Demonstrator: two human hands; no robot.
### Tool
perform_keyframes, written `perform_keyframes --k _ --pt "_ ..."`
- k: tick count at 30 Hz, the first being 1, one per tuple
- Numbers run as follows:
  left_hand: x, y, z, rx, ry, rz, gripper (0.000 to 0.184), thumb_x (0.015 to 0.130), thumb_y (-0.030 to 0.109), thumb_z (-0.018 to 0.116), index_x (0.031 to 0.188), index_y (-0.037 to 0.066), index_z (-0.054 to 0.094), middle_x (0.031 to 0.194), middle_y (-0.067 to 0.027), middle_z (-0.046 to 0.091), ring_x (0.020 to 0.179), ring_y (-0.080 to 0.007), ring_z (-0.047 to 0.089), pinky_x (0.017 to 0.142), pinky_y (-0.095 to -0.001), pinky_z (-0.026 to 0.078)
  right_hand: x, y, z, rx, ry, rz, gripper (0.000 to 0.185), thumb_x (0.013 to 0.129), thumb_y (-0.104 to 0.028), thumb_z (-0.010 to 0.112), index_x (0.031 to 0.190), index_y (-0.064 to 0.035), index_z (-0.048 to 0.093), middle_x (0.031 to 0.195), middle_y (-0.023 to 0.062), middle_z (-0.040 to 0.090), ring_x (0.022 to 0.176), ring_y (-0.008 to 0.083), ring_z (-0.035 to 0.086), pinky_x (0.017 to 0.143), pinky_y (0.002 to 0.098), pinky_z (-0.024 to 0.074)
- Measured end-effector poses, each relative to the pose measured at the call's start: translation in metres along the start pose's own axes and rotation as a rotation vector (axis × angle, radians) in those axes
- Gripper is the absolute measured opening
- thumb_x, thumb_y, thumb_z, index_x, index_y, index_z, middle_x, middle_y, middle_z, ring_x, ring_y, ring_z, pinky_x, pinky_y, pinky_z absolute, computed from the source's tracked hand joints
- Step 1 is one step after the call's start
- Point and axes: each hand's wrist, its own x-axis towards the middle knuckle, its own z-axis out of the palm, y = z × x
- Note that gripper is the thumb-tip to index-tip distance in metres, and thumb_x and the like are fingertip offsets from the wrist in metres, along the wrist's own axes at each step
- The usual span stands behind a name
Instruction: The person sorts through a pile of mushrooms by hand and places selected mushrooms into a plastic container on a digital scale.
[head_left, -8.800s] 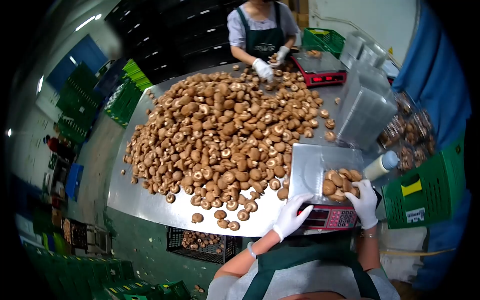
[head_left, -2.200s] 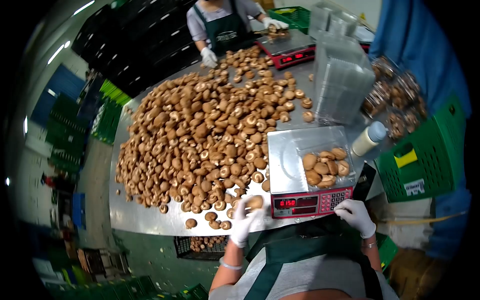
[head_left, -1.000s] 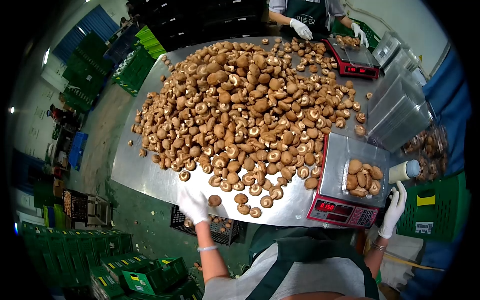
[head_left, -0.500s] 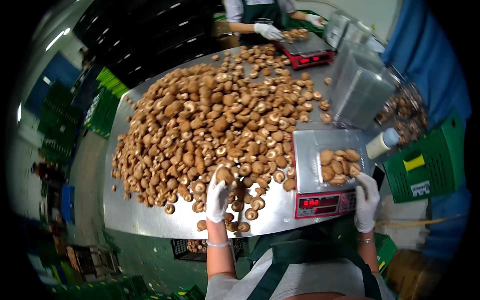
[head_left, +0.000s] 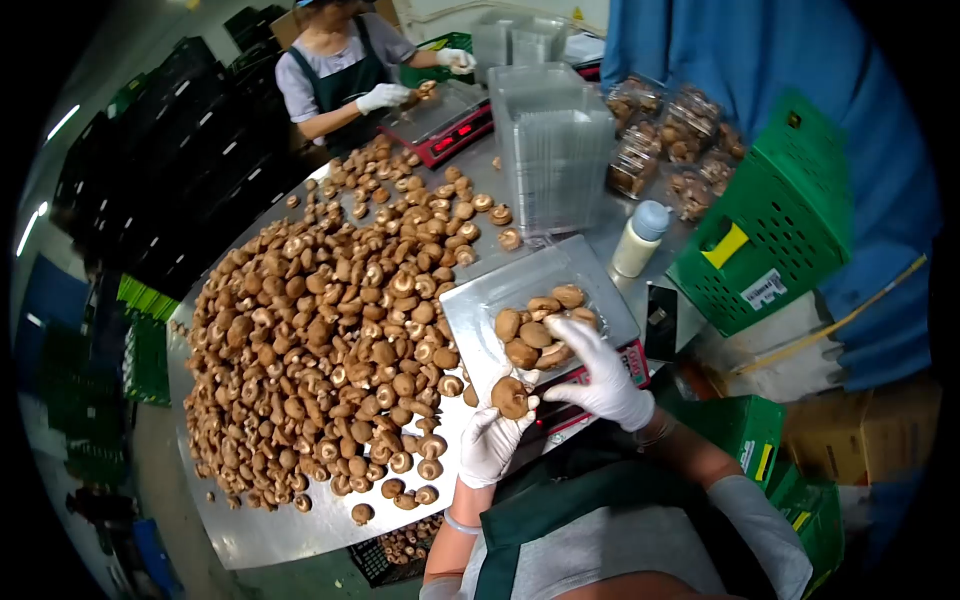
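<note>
My left hand [head_left: 490,447], in a white glove, is closed on a brown shiitake mushroom [head_left: 510,397] in front of the scale. My right hand [head_left: 606,378], gloved too, has its thumb and fingers spread, with the fingertips at the mushrooms [head_left: 536,333] in a clear plastic tray. Whether those fingertips touch them I cannot tell. Under the tray is the metal plate [head_left: 467,306] of a red weighing scale [head_left: 632,362]. My hands and forearm cover most of its display. To the left spreads a large heap of loose shiitake mushrooms [head_left: 320,350].
Stacked clear containers [head_left: 555,150] stand behind the scale. To the right are a bottle [head_left: 641,240], a dark phone-like slab [head_left: 661,322], a green crate [head_left: 770,235] and packed mushrooms [head_left: 688,125]. Across the steel table [head_left: 240,540], a co-worker [head_left: 340,80] handles mushrooms at another red scale [head_left: 440,125].
My left hand has carried the mushroom from the heap's edge to the scale. My right hand has shifted from the tray's side to above its mushrooms. The view has swung right.
</note>
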Motion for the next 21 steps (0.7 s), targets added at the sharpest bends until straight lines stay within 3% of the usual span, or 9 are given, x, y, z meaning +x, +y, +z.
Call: perform_keyframes --k 3,6,9,12,14,15,17,20,21 --pt "-0.019 0.010 -0.025 -0.065 0.134 0.172 0.055 0.090 0.020 0.052 0.139 0.004 0.031 0.127 -0.0175 0.049 0.109 -0.0282 0.056 0.091 -0.0357 0.049 -0.002 0.029 -0.022 -0.200 0.014 0.033 0.069 0.073 -0.021 0.074 0.133 -0.0063 0.044 0.131 0.0156 0.045 0.121 0.0319 0.044 0.101 0.0389 0.0351" --pt "-0.065 0.040 -0.050 0.395 0.456 0.545 0.048 0.087 0.032 0.059 0.125 0.005 0.048 0.116 -0.0122 0.057 0.090 -0.0190 0.059 0.075 -0.0260 0.047 -0.002 0.052 -0.035 -0.381 0.101 0.112 0.065 0.074 -0.017 0.072 0.132 -0.0057 0.044 0.130 0.0163 0.045 0.119 0.0321 0.045 0.101 0.0397 0.0357" --pt "-0.165 0.068 -0.108 0.582 0.801 0.898 0.034 0.084 0.030 0.061 0.109 0.007 0.056 0.104 -0.0083 0.059 0.078 -0.0144 0.054 0.070 -0.0237 0.043 -0.003 0.074 -0.042 -0.202 0.141 0.209 0.062 0.076 -0.011 0.070 0.131 -0.0032 0.043 0.130 0.0171 0.045 0.121 0.0330 0.043 0.103 0.0385 0.0341" --pt "-0.284 0.061 -0.153 0.788 1.290 1.083 0.033 0.083 0.023 0.061 0.110 0.005 0.055 0.105 -0.0097 0.057 0.083 -0.0181 0.054 0.078 -0.0268 0.044 0.000 0.086 -0.046 -0.189 0.200 0.185 0.054 0.079 -0.005 0.065 0.129 -0.0009 0.045 0.128 0.0166 0.046 0.120 0.0304 0.044 0.103 0.0371 0.0341" --pt "-0.341 0.044 -0.187 1.006 1.846 0.972 0.046 0.083 0.020 0.062 0.123 0.001 0.051 0.119 -0.0169 0.054 0.102 -0.0289 0.054 0.093 -0.0348 0.042 0.000 0.095 -0.048 -0.169 0.222 0.232 0.051 0.080 -0.005 0.064 0.128 -0.0009 0.046 0.128 0.0165 0.047 0.120 0.0306 0.045 0.103 0.0370 0.0343" --pt "-0.341 0.043 -0.182 1.004 1.856 0.979 0.046 0.083 0.020 0.062 0.123 0.001 0.051 0.119 -0.0169 0.054 0.102 -0.0289 0.054 0.093 -0.0348 0.042 -0.001 0.099 -0.048 -0.156 0.231 0.252 0.049 0.081 -0.007 0.063 0.127 -0.0009 0.047 0.127 0.0162 0.047 0.118 0.0307 0.046 0.102 0.0372 0.0355" --pt "-0.342 0.042 -0.171 1.662 2.176 0.581 0.056 0.083 0.018 0.063 0.133 0.000 0.043 0.132 -0.0219 0.046 0.118 -0.0369 0.045 0.104 -0.0412 0.032 -0.003 0.107 -0.047 -0.176 0.233 0.254 0.045 0.083 -0.008 0.061 0.126 -0.0017 0.048 0.127 0.0153 0.048 0.118 0.0295 0.047 0.099 0.0364 0.0371" --pt "-0.265 0.081 -0.135 1.764 1.951 0.632 0.058 0.080 0.017 0.066 0.131 0.000 0.045 0.134 -0.0213 0.044 0.125 -0.0355 0.038 0.107 -0.0429 0.027 0.002 0.104 -0.046 -0.182 0.230 0.262 0.041 0.084 -0.006 0.059 0.123 -0.0018 0.050 0.126 0.0146 0.049 0.118 0.0289 0.047 0.099 0.0364 0.0363" --pt "-0.243 0.101 -0.142 1.899 1.723 0.768 0.058 0.079 0.018 0.067 0.130 0.000 0.046 0.133 -0.0209 0.045 0.125 -0.0354 0.038 0.107 -0.0433 0.027 0.003 0.103 -0.045 -0.196 0.231 0.242 0.040 0.084 -0.005 0.058 0.123 -0.0016 0.051 0.126 0.0147 0.049 0.118 0.0291 0.047 0.100 0.0367 0.0360"
